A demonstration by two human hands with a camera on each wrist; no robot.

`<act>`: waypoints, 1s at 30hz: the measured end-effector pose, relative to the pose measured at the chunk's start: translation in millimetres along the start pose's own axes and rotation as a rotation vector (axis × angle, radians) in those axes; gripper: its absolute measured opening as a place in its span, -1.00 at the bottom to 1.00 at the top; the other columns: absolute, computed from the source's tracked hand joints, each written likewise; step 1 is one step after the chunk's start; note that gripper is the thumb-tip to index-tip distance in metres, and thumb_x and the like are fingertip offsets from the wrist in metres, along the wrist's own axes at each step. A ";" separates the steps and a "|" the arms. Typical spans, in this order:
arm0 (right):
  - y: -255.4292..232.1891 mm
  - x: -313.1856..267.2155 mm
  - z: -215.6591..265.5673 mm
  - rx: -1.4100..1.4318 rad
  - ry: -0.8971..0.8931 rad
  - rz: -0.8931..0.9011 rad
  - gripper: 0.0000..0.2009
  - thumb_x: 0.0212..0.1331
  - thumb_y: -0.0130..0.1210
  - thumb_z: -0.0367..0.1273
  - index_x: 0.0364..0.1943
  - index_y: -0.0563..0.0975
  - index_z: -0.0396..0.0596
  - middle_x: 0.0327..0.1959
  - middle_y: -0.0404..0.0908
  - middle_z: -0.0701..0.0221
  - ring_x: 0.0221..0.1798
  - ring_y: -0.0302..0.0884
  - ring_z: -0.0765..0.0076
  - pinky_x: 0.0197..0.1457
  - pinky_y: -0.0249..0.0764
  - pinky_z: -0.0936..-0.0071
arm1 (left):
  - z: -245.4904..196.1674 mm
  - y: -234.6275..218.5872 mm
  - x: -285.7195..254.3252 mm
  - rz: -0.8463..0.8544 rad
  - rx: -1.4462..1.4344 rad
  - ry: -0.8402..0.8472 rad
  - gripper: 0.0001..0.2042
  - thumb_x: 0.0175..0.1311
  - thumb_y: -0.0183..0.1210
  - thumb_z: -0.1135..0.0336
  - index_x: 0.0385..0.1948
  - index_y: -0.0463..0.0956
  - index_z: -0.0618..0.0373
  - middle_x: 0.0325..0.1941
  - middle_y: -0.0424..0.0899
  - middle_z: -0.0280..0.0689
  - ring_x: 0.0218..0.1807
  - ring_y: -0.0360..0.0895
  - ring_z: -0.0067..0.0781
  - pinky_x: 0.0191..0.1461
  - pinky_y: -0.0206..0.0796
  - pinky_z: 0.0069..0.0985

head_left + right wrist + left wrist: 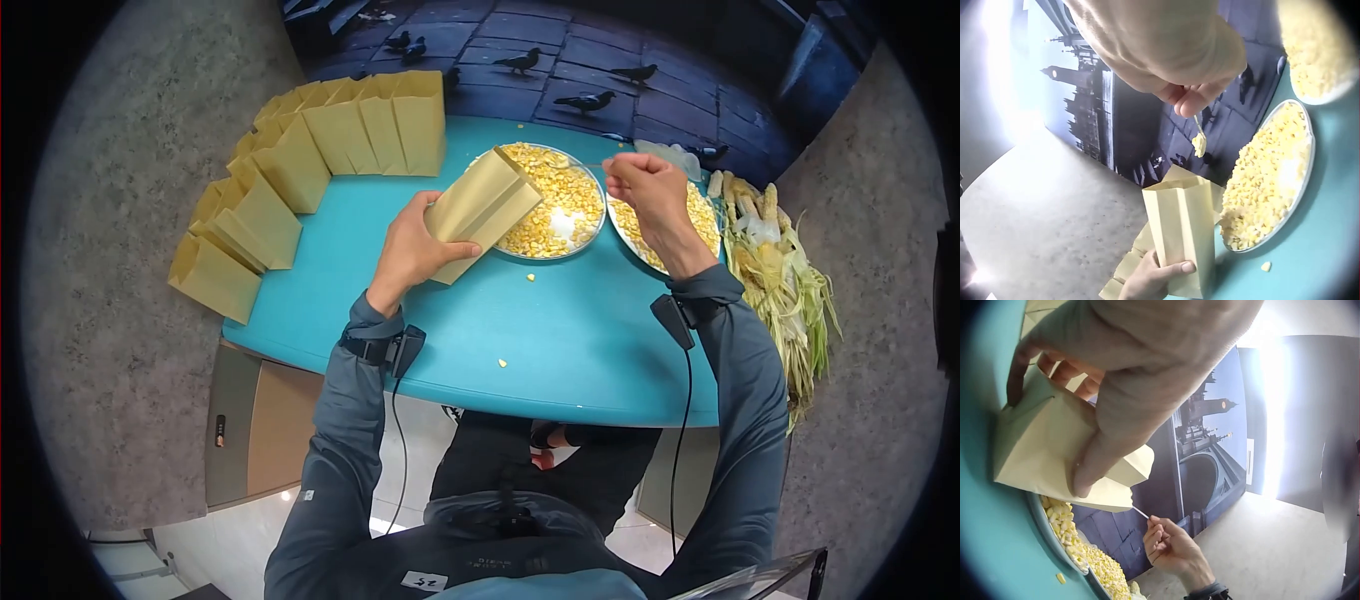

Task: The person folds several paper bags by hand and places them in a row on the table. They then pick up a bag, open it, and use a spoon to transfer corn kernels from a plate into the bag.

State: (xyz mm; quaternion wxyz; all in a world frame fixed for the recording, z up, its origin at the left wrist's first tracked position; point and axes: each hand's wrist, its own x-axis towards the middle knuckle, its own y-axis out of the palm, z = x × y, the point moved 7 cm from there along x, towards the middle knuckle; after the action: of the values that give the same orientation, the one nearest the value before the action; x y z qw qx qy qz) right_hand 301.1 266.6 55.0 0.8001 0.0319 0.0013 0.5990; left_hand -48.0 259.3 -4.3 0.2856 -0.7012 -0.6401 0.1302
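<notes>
My left hand (412, 248) grips a tan paper bag (482, 208), thumb on one side and fingers round the other. The bag leans toward the plate, and its open mouth shows in the right wrist view. My right hand (655, 197) pinches the thin handle of a spoon (583, 165). Corn kernels (1199, 145) sit heaped on the spoon's end, a little above the bag's mouth in the right wrist view. Beneath the spoon lies a round plate (604, 228) of loose yellow kernels, with a bare white patch toward its near side.
A second plate of kernels (708, 222) stands under my right forearm. Corn cobs and husks (770, 260) heap at the table's right edge. Several upright paper bags (345, 125) line the back left. Stray kernels (502, 363) lie on the teal table (590, 330).
</notes>
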 end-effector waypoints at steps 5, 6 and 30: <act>24.3 -8.9 30.1 -0.098 -0.137 0.076 -0.82 0.22 0.44 -0.49 -0.17 0.72 -0.30 -0.28 0.81 0.28 -0.31 0.77 0.47 -0.21 0.72 0.54 | 1.6 9.1 8.1 0.046 -0.048 -0.032 -0.07 -0.17 0.79 0.12 0.32 0.50 0.26 0.16 0.79 -0.03 0.15 0.77 -0.13 0.24 0.62 -0.25; 36.1 -11.5 29.5 -0.239 -0.233 0.162 -0.81 0.23 0.44 -0.47 -0.14 0.73 -0.27 -0.28 0.82 0.31 -0.31 0.76 0.51 -0.22 0.70 0.52 | 1.9 10.9 8.1 0.053 -0.075 -0.033 -0.07 -0.17 0.79 0.12 0.32 0.51 0.25 0.15 0.79 -0.04 0.15 0.78 -0.14 0.24 0.62 -0.25; -15.7 -6.1 -55.8 -0.597 -0.192 -0.039 -0.90 0.17 0.40 -0.48 -0.31 0.76 -0.27 -0.46 0.82 0.30 -0.43 0.80 0.44 -0.30 0.69 0.46 | 3.5 -1.8 3.1 -0.033 -0.091 -0.014 -0.09 -0.17 0.78 0.20 0.32 0.51 0.25 0.17 0.78 -0.03 0.17 0.76 -0.14 0.27 0.61 -0.26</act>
State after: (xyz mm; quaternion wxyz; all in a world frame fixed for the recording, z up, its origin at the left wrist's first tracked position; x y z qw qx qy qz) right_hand 312.1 259.2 -1.7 0.7820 -0.1479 -0.2495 0.5518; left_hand -50.9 263.1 -5.5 0.2509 -0.7019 -0.6589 0.1011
